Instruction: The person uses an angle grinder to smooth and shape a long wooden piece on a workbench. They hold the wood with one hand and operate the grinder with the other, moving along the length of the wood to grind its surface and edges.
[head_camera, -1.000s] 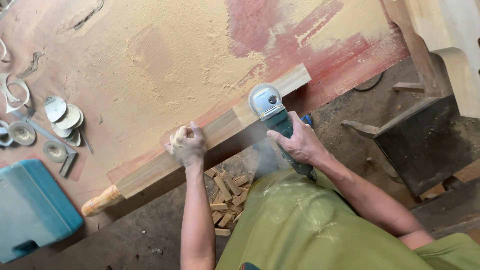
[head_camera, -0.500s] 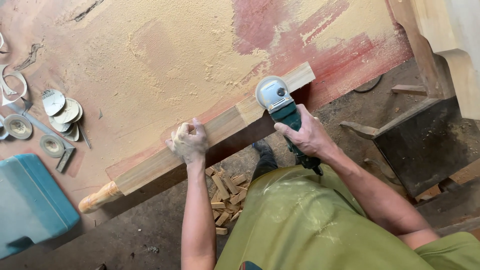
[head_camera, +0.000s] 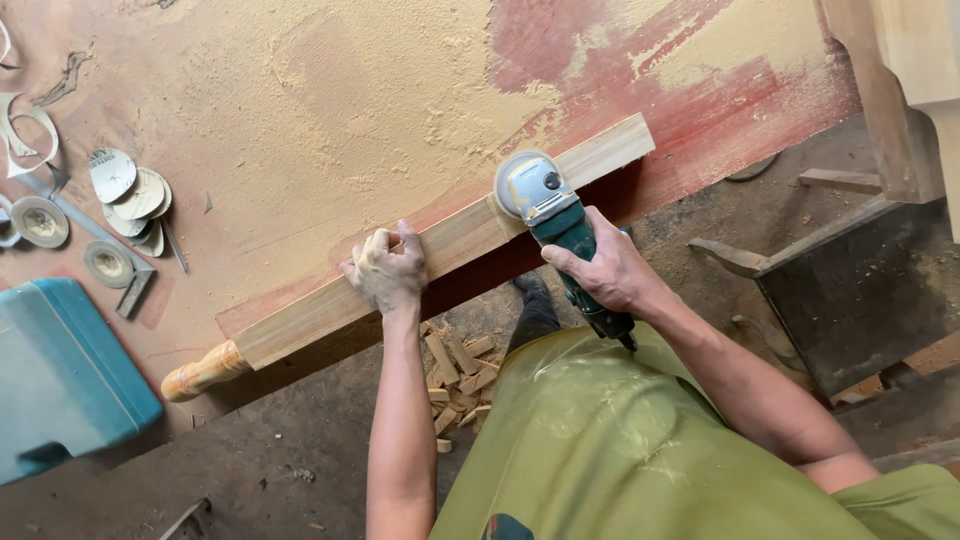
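A long pale wooden beam (head_camera: 440, 250) with a rounded, turned end at lower left lies slantwise along the near edge of the dust-coated worktop (head_camera: 300, 120). The left hand (head_camera: 388, 270) grips its middle; the right hand (head_camera: 605, 270) is clamped on a green angle grinder (head_camera: 555, 225) whose head rests on the beam. A teal case (head_camera: 60, 375), shut, hides its contents. Sanding discs (head_camera: 125, 190) lie loose at left, partly cut off.
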